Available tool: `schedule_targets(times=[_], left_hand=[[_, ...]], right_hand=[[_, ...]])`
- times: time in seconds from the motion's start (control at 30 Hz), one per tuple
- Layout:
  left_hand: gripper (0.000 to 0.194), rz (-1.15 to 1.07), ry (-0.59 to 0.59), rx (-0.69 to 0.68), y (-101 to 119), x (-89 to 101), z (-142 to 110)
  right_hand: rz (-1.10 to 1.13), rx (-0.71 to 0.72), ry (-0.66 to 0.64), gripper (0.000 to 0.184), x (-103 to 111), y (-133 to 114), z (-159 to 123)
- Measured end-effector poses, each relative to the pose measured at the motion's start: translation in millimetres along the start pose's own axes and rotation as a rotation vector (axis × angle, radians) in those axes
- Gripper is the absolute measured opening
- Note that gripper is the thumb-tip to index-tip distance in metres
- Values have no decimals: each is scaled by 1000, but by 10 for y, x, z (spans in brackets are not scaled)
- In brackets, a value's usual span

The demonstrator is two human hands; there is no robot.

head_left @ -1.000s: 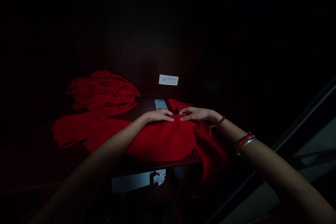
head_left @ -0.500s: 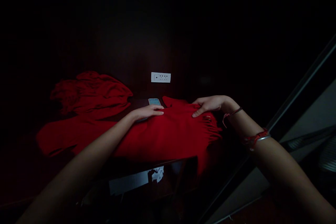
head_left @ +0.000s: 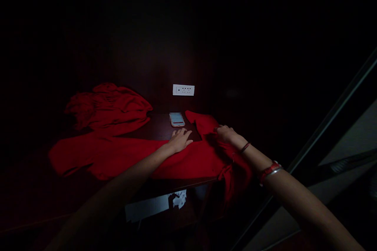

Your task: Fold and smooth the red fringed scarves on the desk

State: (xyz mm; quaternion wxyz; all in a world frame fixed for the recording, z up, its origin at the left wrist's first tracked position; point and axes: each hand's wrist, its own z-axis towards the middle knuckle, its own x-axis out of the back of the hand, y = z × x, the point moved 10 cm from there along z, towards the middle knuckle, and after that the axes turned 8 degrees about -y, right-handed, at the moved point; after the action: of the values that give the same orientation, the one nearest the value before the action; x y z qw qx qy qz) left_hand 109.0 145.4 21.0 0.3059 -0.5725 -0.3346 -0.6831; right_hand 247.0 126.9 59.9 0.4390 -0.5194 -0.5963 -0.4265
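Note:
A long red scarf (head_left: 123, 157) is spread along the dark tabletop, its right end hanging over the front edge. My left hand (head_left: 179, 141) rests on the scarf's far edge, fingers spread and flat. At the right, my right hand (head_left: 226, 134) has its fingers curled on a raised, bunched part of the red cloth; the fingertips are partly hidden. Behind, to the left, a crumpled heap of red cloth (head_left: 108, 106) lies against the dark wall. Just beyond my left fingertips is a phone (head_left: 177, 120) with a lit screen.
A white socket panel (head_left: 183, 90) is fixed to the wall behind the phone. Under the tabletop (head_left: 160, 127) a white sheet (head_left: 147, 207) and crumpled paper (head_left: 179, 199) show. A dark slanted frame (head_left: 321, 141) stands at the right. The surroundings are very dark.
My left hand has let go of the scarf's edge and now lies spread on it. My right hand has lowered slightly; the fringed end it held out flat is now bunched and hanging. The phone is uncovered.

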Motion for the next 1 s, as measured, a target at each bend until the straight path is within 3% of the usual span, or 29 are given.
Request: schedule_targets(times=[0.1,0.2,0.27,0.33,0.4,0.5,0.57,0.63,0.73,0.8,0.9,1.0], left_hand=[[59,-28,-18,1,16,-21,-220],[68,-79,-197,7,31,-273,-417],[70,-98,-292,45,-17,-408,-489],[72,-91,-322,110,-125,-451,-495],[73,-78,-328,174,-240,-450,-461],[72,-63,-312,205,-305,-426,-409],[70,-62,-292,184,-257,-414,-402],[67,-67,-269,134,-154,-406,-418],[63,-77,-229,64,-10,-385,-455],[64,-83,-245,62,16,-403,-477],[66,-76,-293,74,-2,-441,-496],[65,-67,-272,53,-25,-397,-494]], right_hand=[[135,43,44,62,-113,-61,-249],[202,-86,-83,81,-477,100,-429],[236,-57,-146,79,-635,145,-490],[242,21,-150,71,-640,180,-506],[183,3,-100,58,-527,316,-500],[24,-148,-15,37,-307,526,-508],[-65,-198,43,34,-200,480,-525],[-87,-129,121,36,-163,228,-527],[36,131,129,46,-361,-284,-503],[81,198,56,55,-605,-421,-473],[69,140,-18,58,-882,-248,-450],[17,38,-36,53,-920,73,-486]])
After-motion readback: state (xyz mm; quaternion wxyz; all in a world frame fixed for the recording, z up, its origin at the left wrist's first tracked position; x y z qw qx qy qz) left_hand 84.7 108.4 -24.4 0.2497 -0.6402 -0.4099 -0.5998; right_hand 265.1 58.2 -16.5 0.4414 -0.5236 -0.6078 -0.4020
